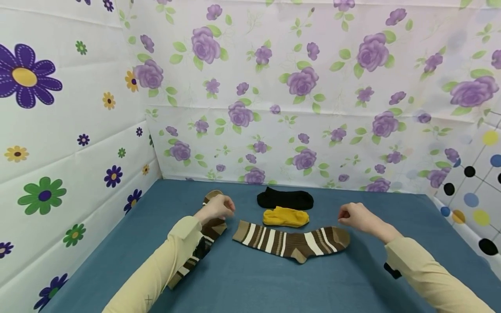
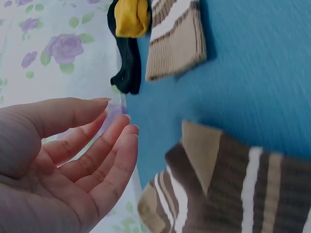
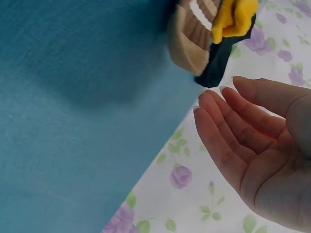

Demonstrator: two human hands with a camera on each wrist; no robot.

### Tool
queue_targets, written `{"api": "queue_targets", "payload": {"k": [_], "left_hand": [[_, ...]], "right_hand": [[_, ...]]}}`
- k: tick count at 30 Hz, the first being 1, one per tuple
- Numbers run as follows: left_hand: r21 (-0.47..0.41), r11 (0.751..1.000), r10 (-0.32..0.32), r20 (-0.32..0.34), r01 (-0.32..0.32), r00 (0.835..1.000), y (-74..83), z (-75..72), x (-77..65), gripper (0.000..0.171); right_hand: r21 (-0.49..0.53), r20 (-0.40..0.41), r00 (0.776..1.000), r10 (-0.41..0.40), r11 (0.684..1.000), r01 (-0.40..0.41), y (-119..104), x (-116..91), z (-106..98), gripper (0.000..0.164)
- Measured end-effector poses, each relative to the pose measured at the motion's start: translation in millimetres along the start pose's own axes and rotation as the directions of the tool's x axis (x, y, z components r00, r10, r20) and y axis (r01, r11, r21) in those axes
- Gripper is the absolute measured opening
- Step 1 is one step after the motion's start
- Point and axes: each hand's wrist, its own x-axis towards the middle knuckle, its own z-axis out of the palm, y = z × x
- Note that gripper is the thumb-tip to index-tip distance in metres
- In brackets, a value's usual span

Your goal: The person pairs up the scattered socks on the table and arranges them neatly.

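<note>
My left hand [image 1: 216,208] hovers over a brown, tan and white striped sock [image 1: 214,229], which lies slanted on the left and is partly hidden by hand and sleeve. In the left wrist view its loosely bent fingers hold nothing, apart from the sock's heel [image 2: 201,150]. A matching striped sock [image 1: 287,243] lies flat across the middle, cuff to the left and toe to the right. Just beyond that toe is my right hand [image 1: 360,217], its fingers loosely bent around nothing in the right wrist view. Behind the middle sock lie yellow socks [image 1: 285,216] and black socks [image 1: 285,200].
A blue cloth [image 1: 274,291] covers the table. Flowered sheets [image 1: 242,87] rise along the back and left edges, and a dotted sheet [image 1: 471,200] stands at the right. A small black object [image 1: 392,271] shows beneath the right sleeve.
</note>
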Motion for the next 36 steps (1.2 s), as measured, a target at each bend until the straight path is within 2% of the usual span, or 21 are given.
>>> {"api": "queue_targets", "payload": {"k": [12, 25, 36], "left_hand": [[0.031, 0.999, -0.033, -0.053, 0.034, 0.998, -3.5, -23.9, -11.1, 0.009], [0.010, 1.000, -0.011, -0.079, 0.011, 0.997, -26.8, -45.9, -38.1, 0.013], [0.042, 0.996, -0.069, -0.090, 0.073, 0.994, -45.5, -56.0, -57.9, 0.010]], "right_hand": [[0.013, -0.029, 0.999, -0.041, 0.999, 0.041, -11, 11, -5, 0.007], [0.070, -0.039, 0.997, -0.059, 0.996, 0.062, -31, 32, 1, 0.005], [0.072, -0.027, 0.996, -0.080, 0.994, 0.082, -51, 53, 14, 0.005]]}}
